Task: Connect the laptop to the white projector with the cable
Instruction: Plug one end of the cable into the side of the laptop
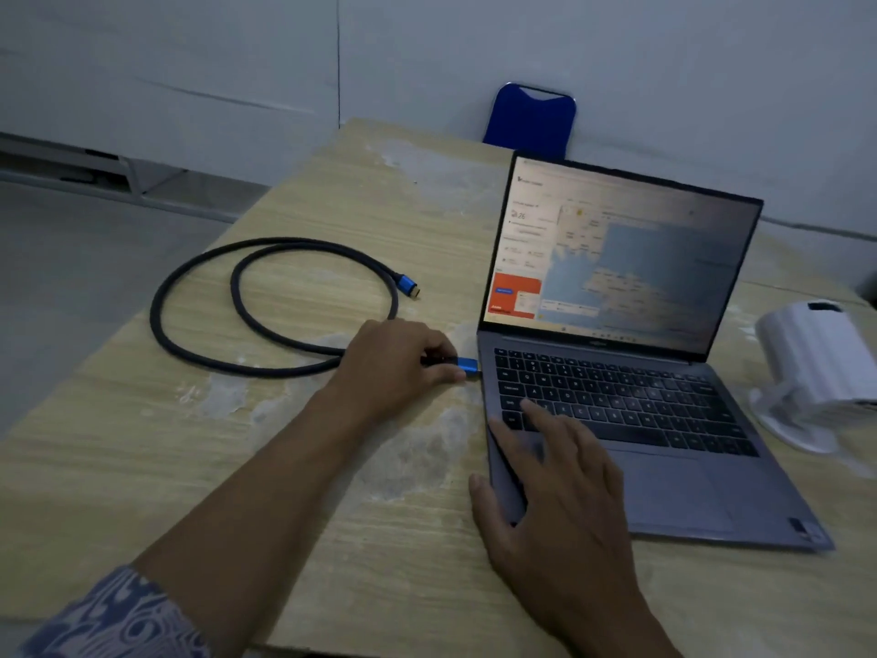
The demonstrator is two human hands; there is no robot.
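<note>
A grey laptop point(664, 491) stands open on the wooden table point(142, 467), its screen lit. My left hand point(398, 363) grips the blue plug point(467, 365) of a dark braided cable point(199, 273), and the plug's tip touches the laptop's left edge. The cable loops on the table to the left, and its other blue plug point(407, 284) lies free. My right hand point(550, 491) rests flat on the laptop's front left corner, fingers spread over the keys. The white projector point(816, 363) stands right of the laptop.
A blue chair back point(529, 118) shows behind the table's far edge. Pale worn patches mark the tabletop. A grey floor and white wall lie to the left and behind. My patterned sleeve point(118, 619) is at the lower left.
</note>
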